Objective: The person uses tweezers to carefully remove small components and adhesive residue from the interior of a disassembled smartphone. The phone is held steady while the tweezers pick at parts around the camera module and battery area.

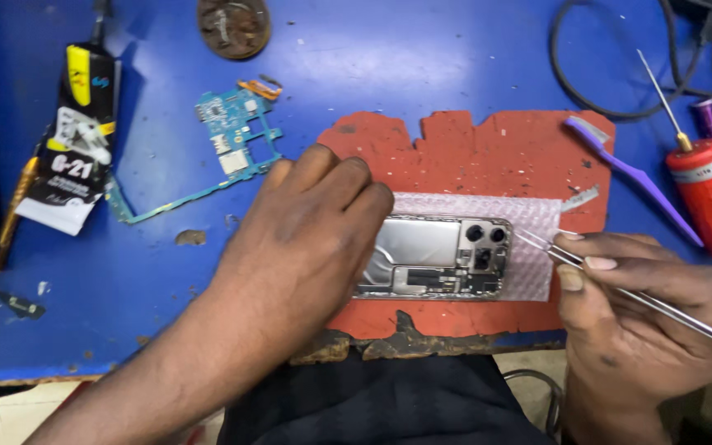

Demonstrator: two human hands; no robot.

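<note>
**Tweezers at the camera end of an opened phone**

Dark cloth [389, 404] over the lap fills the near edge, and both forearms come up across it. Right hand [644, 321] sits closest, fingers pinched shut around a pair of metal tweezers [620, 284] whose tips reach left to the phone's camera corner. Left hand [306, 239] lies flat over the other end of the opened phone [447, 257], fingers curled down on it and pressing rather than gripping; whether anything is under the palm cannot be told.

That phone rests back-open on a strip of pale bubble wrap [537, 239], itself on a worn red mat [488, 148] at the front of the blue table [372, 58]. For this fine work, I judge it best to keep the left hand's weight steady so the frame cannot slide on the wrap, and to bring the tweezer tips in low and slowly, since the lenses beside them would scratch easily.

Room is tight on the right: a purple brush [632, 173] lies on the mat's far corner, a red powered tool [710, 198] just beyond, and black cable [611, 99] loops behind. To the left the table is more open, with a green circuit board [232, 132] near the left hand's knuckles, a black and yellow glue tube [72, 140] further out, and a round dark dish [234, 26] at the far edge
</note>
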